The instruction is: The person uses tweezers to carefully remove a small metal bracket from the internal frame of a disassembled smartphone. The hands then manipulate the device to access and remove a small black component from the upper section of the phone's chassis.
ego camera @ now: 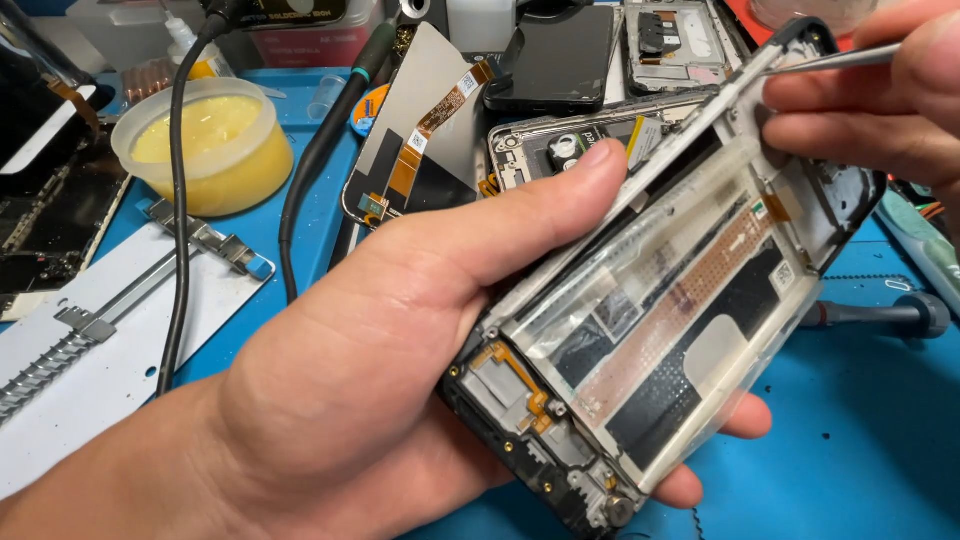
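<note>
My left hand [370, 370] cradles an opened phone frame [660, 310] from below, thumb pressed along its upper edge and fingertips curling under the lower edge. The frame lies tilted, its inside facing up, showing a copper-coloured mesh strip, black shielding, an orange flex cable and small screws at the near end. My right hand [870, 95] at the top right grips metal tweezers [835, 60], whose tip reaches the frame's far upper corner.
A blue work mat [860, 420] covers the bench. A round tub of yellow paste [205, 140] stands at the upper left beside two black cables [180, 200]. A white metal fixture plate [110, 330] lies left. Loose screens, flex cables and other opened phones [560, 60] crowd the back.
</note>
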